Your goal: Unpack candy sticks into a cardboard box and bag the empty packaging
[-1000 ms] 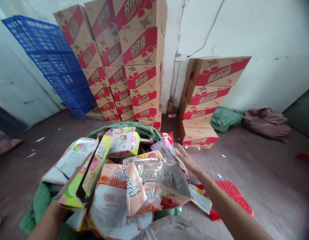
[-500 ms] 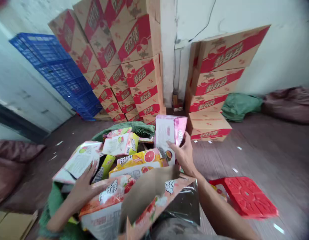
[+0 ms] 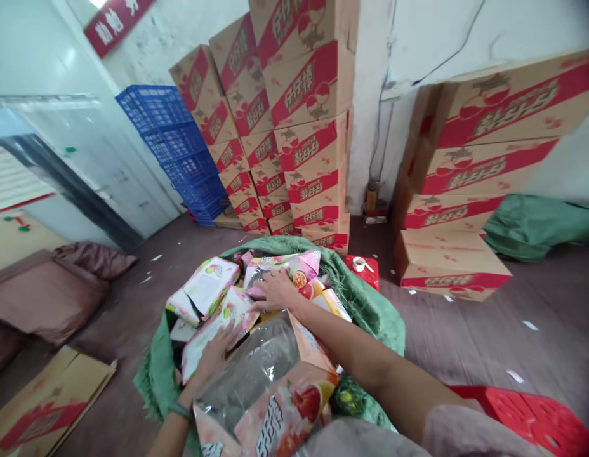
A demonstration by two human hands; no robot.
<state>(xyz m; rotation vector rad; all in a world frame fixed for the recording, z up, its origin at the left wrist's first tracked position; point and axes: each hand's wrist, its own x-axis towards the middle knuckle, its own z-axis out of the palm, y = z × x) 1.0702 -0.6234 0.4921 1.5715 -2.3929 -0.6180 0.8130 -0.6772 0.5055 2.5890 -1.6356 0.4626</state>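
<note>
A green woven sack point(image 3: 377, 311) stands in front of me, its mouth full of printed fruit-pattern cartons. My right hand point(image 3: 278, 291) lies with fingers spread on a pink carton point(image 3: 306, 261) with a clear film window, near the sack's far side. My left hand point(image 3: 217, 352) rests, fingers stretched, on a white and pink carton point(image 3: 213, 339). Closest to me is a peach-coloured carton point(image 3: 294, 406) with a large clear window, lying under my forearms. Another white carton point(image 3: 206, 285) with a torn or open flap sits at the left.
Printed cardboard boxes point(image 3: 304, 152) are stacked ahead, with a second stack point(image 3: 475, 171) at the right. Blue crates point(image 3: 175, 146) stand by the door. A red stool point(image 3: 527, 412) is at the lower right. Another red surface point(image 3: 370, 273) holds a white cup point(image 3: 358, 263). Flattened cardboard point(image 3: 51, 400) lies left.
My right hand has moved left from the sack's right edge, and the pink carton now lies among the others. My left hand has shifted onto a white and pink carton. The view has turned.
</note>
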